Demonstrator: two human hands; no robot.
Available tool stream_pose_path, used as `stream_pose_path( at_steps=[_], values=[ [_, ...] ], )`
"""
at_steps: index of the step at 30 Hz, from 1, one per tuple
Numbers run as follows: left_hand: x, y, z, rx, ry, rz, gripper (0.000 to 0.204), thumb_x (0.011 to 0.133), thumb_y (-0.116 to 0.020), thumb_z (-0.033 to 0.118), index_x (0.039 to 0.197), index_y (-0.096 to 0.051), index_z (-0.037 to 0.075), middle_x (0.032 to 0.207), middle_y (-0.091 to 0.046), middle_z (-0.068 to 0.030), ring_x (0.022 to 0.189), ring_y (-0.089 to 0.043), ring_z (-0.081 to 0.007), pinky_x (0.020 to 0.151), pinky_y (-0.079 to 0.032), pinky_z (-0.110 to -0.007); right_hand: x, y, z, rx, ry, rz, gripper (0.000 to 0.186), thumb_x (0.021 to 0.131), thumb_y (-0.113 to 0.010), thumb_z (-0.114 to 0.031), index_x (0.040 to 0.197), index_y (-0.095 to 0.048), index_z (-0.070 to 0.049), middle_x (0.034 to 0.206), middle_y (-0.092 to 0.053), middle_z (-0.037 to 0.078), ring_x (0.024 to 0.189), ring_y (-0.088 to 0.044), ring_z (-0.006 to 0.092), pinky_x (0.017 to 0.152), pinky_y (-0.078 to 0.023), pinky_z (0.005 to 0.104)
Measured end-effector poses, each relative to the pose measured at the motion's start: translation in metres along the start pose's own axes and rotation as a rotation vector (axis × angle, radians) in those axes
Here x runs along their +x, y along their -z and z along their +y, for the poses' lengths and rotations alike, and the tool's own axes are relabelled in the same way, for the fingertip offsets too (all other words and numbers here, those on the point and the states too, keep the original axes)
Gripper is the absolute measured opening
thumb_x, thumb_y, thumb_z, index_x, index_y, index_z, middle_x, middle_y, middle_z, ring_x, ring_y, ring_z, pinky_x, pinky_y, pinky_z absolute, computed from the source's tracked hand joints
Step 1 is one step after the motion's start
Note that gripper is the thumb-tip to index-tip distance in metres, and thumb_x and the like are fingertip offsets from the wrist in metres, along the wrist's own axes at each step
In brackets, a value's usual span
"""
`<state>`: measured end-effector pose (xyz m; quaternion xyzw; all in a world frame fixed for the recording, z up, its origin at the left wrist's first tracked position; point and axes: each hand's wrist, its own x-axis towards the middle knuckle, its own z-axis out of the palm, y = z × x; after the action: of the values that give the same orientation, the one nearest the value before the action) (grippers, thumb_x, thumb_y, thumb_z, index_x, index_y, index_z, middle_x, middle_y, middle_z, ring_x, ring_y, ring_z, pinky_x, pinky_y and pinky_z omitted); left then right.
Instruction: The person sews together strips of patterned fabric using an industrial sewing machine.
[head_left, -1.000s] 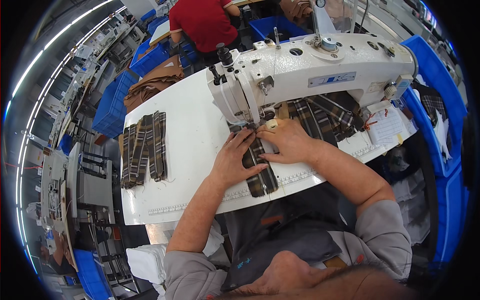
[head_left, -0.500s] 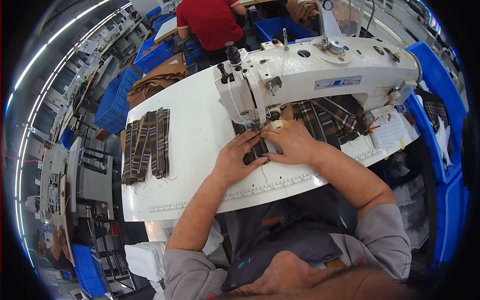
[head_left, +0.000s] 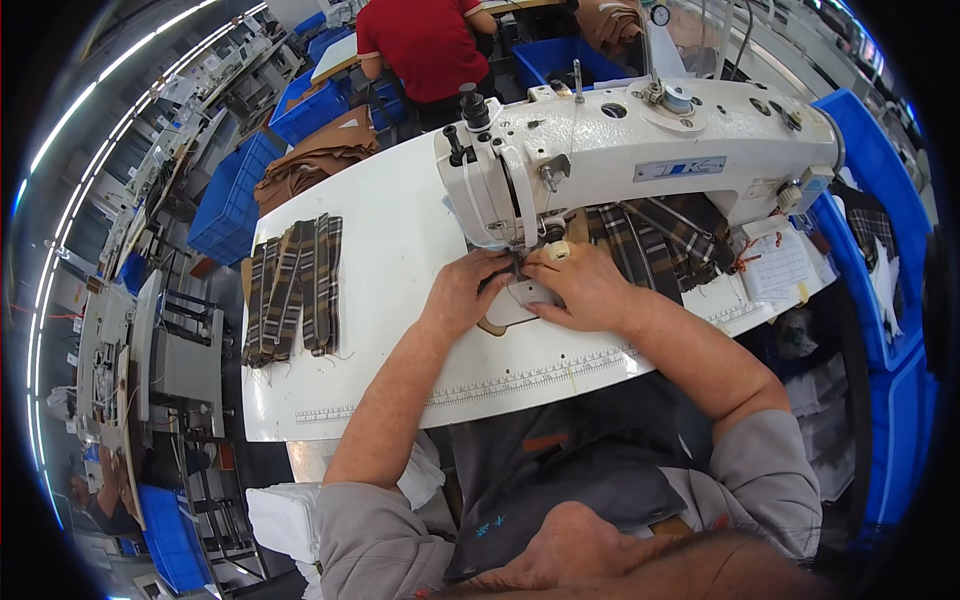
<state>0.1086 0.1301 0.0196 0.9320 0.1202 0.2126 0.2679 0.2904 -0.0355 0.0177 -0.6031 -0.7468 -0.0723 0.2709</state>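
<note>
A white sewing machine [head_left: 690, 150] stands on the white table, its needle and presser foot [head_left: 516, 262] between my hands. My left hand [head_left: 458, 292] is left of the foot, fingers bent and thumb drawn in; what they pinch, if anything, is hidden. My right hand [head_left: 592, 288] rests on the other side, fingertips near the foot and thumb apart on the metal needle plate [head_left: 520, 300]. A cream-coloured band [head_left: 558, 251] is around one right finger. A thread lies over the plate. Plaid fabric strips [head_left: 650, 240] lie under the machine arm.
Stacked plaid strips [head_left: 293, 290] lie on the table's left side. A ruler scale [head_left: 470, 390] runs along the near edge. Paper slips [head_left: 775, 262] sit by the machine's right end. Blue bins [head_left: 875, 220] stand at right. A person in red [head_left: 420, 45] sits beyond.
The dark strip that lay between my hands no longer shows there, and the needle plate is uncovered. My left hand has shifted slightly left and its fingers have drawn in. My right hand has barely moved.
</note>
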Motion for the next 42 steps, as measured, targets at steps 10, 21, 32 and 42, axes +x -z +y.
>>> stream_pose_path(
  at_steps=[10, 21, 32, 42],
  values=[
    [0.004, -0.001, -0.009, 0.133, -0.068, 0.082, 0.026, 0.093, -0.066, 0.002, 0.117, -0.075, 0.002, 0.107, -0.072, -0.0228, 0.093, -0.07, -0.0413, 0.085, -0.057, -0.045, -0.003, -0.005, 0.004, -0.021, -0.005, 0.038, 0.038, 0.089, -0.073, -0.037, 0.11, -0.074, -0.004, 0.095, -0.066, 0.013, 0.099, -0.064, 0.0318, 0.083, -0.053, 0.0456],
    [0.013, -0.001, 0.025, 0.218, 0.07, -0.068, 0.009, 0.089, -0.071, 0.005, 0.098, -0.072, 0.002, 0.085, -0.072, -0.0199, 0.078, -0.07, -0.0404, 0.072, -0.057, -0.045, -0.004, 0.003, 0.002, 0.032, 0.031, 0.11, 0.024, 0.085, -0.077, -0.024, 0.1, -0.073, -0.006, 0.09, -0.066, 0.009, 0.092, -0.067, 0.0295, 0.078, -0.055, 0.045],
    [-0.031, -0.006, 0.027, 0.18, -0.086, 0.095, 0.033, 0.091, -0.078, 0.025, 0.114, -0.075, 0.001, 0.135, -0.066, -0.0181, 0.12, -0.067, -0.0345, 0.1, -0.053, -0.046, -0.008, 0.006, -0.001, 0.033, 0.097, 0.067, 0.031, 0.083, -0.077, -0.026, 0.106, -0.075, -0.006, 0.11, -0.074, 0.006, 0.103, -0.065, 0.026, 0.086, -0.056, 0.0421],
    [-0.028, -0.009, 0.026, 0.141, -0.009, -0.049, 0.053, 0.096, -0.075, 0.029, 0.135, -0.064, -0.005, 0.146, -0.06, -0.0204, 0.139, -0.055, -0.0367, 0.121, -0.041, -0.047, -0.004, -0.002, 0.003, -0.014, 0.065, 0.068, 0.039, 0.082, -0.078, -0.031, 0.112, -0.075, -0.005, 0.102, -0.073, 0.007, 0.101, -0.064, 0.0268, 0.085, -0.055, 0.0425]
  ],
)
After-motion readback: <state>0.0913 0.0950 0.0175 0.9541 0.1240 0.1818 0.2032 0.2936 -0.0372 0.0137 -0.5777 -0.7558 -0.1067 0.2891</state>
